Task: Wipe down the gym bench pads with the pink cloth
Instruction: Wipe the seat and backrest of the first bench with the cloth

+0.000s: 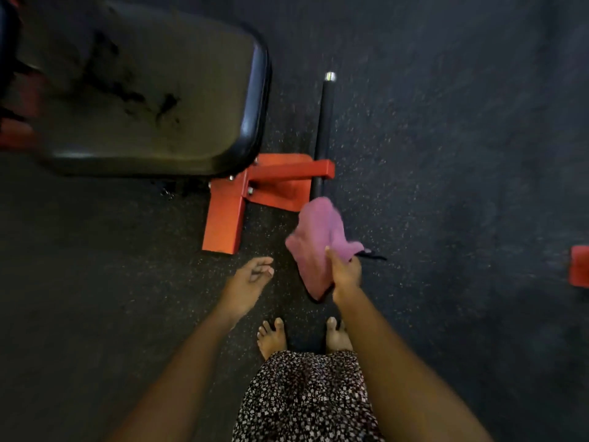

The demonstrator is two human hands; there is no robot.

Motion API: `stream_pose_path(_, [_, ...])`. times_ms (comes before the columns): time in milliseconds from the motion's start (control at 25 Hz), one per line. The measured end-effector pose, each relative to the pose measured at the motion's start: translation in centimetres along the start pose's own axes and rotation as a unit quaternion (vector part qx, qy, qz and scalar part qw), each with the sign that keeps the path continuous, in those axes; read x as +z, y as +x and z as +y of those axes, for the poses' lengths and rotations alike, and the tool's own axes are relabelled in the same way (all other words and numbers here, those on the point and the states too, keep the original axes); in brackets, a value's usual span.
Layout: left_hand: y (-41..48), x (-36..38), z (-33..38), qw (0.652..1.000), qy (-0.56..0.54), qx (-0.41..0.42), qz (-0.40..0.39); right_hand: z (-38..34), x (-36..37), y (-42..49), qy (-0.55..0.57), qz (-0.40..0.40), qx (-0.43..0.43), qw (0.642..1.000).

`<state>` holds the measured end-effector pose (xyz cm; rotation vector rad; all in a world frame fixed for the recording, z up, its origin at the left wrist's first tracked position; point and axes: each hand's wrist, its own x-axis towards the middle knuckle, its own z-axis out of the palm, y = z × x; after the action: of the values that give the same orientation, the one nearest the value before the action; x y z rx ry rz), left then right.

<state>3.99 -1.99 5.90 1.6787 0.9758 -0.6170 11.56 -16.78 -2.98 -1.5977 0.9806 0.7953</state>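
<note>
The black bench pad (153, 90) fills the upper left, its surface dusty with dark smudges. Below and right of the pad, my right hand (345, 272) grips the pink cloth (318, 237), which hangs crumpled over the floor. My left hand (251, 275) hovers beside it, fingers relaxed and holding nothing. Both hands are clear of the pad.
The bench's orange steel foot (255, 196) and a black bar with a chrome tip (325, 122) stick out at the pad's right end. Another orange piece (580, 266) shows at the right edge. My bare feet (274, 336) stand on dark speckled rubber floor (446, 154).
</note>
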Motion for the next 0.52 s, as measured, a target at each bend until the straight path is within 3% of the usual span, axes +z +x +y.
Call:
stream_pose_path(120, [-6.2,-1.7,4.7,0.999,0.006,0.042,-0.018,-3.1,-5.8,-9.3,-0.216,-0.05,-0.15,0.963])
stream_pose_path(240, [-14.1,-3.3,8.3,0.997,-0.017,0.076,-0.012,-7.4,-11.2,-19.0,-0.3,-0.148,-0.267,0.904])
stream_pose_path(520, [-28.9,-4.6,9.5,0.981,-0.18,-0.004,0.075,-15.5,-16.5,-36.4,-0.094,-0.34,-0.245,0.903])
